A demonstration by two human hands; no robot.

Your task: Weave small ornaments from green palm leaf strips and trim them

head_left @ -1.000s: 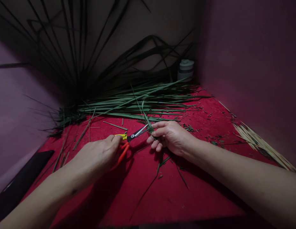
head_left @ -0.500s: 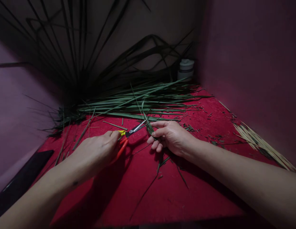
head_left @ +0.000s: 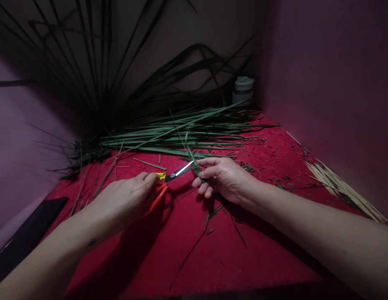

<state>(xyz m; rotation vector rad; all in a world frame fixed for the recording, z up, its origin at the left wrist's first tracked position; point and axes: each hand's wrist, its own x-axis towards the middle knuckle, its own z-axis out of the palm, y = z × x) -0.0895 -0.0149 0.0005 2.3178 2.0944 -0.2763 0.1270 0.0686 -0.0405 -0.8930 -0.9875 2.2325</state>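
My left hand [head_left: 131, 193] is closed around the yellow and orange handles of a pair of scissors [head_left: 172, 175]. Their blades point right and upward, nearly together, with the tips at a green leaf piece [head_left: 196, 167]. That piece is pinched between the thumb and fingers of my right hand [head_left: 220, 177], and thin leaf ends stick up from it. Behind both hands a pile of long green leaf strips [head_left: 169, 135] lies across the red surface [head_left: 187, 258]. Loose strips [head_left: 209, 214] lie below my right hand.
A lidded container [head_left: 243, 91] stands at the back right, near dark upright fronds [head_left: 103, 54]. Pale thin sticks [head_left: 344, 189] lie at the right by the wall. A dark flat object [head_left: 34, 225] is at the left edge. Small leaf scraps [head_left: 248, 167] are scattered right of centre.
The scissor blades have come closer together and their tips have moved slightly right and down against the leaf piece. My right hand has hardly moved.
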